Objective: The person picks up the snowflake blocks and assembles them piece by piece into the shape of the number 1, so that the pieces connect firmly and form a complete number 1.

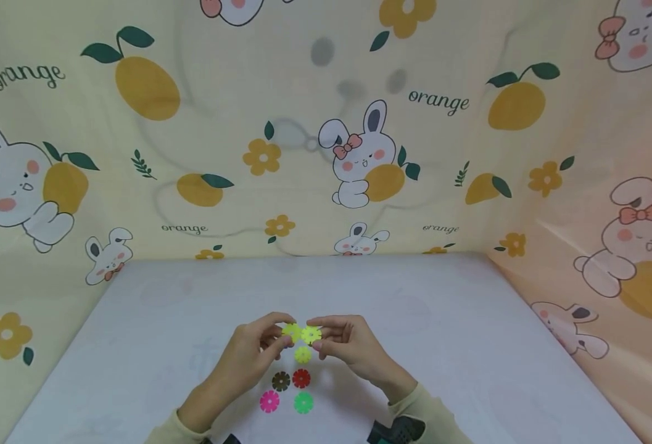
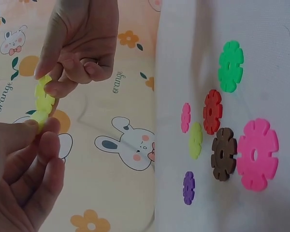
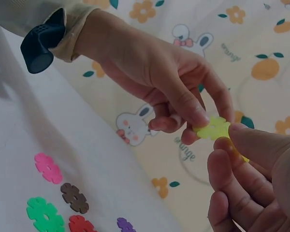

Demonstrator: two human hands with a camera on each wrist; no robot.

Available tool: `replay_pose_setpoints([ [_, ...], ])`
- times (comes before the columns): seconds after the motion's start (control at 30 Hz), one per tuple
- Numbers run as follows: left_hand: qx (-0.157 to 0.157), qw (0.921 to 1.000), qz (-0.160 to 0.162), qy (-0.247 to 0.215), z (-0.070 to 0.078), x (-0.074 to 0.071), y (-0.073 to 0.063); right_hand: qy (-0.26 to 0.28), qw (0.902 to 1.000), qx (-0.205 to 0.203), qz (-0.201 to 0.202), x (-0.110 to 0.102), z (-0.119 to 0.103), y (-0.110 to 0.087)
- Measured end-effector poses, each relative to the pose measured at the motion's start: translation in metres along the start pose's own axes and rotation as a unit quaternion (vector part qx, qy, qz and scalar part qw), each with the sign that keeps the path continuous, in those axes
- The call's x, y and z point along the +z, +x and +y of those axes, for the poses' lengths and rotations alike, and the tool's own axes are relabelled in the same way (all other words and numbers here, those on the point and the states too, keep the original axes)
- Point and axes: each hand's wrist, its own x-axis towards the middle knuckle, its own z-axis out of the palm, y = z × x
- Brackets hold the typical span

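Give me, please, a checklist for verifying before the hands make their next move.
1. Left grip pinching the first yellow flower-shaped plastic disc: ok.
2. Right grip pinching the second yellow flower-shaped plastic disc: ok.
3. Held discs brought together: ok, they appear touching.
4. Their slots interlocked: cannot tell, fingers partly cover them.
5. Red flower-shaped plastic disc lying on the white table: ok.
6. Purple flower-shaped plastic disc visible from head view: not ok, only wrist views show it.

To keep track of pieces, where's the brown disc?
In the head view, the brown disc lies on the table, immediately left of the red disc and beyond the pink disc.
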Motion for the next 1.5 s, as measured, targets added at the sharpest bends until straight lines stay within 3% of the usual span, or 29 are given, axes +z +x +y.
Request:
replay_pose_setpoints([
  [0.27, 0.019, 0.9997, 0.005, 0.013, 0.0037, 0.0006, -0.001, 0.023, 0.9995, 0.02, -0.009, -0.0013, 0.0, -0.0002],
  [0.67, 0.071, 0.9973, -0.003, 0.019, 0.0045, 0.0033, -0.0012, 0.084, 0.9951, 0.033, -0.041, -0.005, 0.0032, -0.0009],
  [0.97, 0.077, 0.9969, -0.001, 0.018, 0.0028, 0.0037, -0.001, 0.09, 0.9942, 0.045, -0.039, -0.0044, 0.0047, 0.0008],
  [1.33, 0.07, 0.9971, -0.023, -0.018, 0.0069, -0.0001, -0.0027, 0.108, 0.9923, 0.019, -0.057, 0.0018, 0.0062, 0.0004],
  [1.5, 0.088, 0.9955, -0.022, -0.03, 0.0059, 0.0004, -0.003, 0.111, 0.9919, 0.016, -0.059, 0.003, 0.0058, 0.0],
])
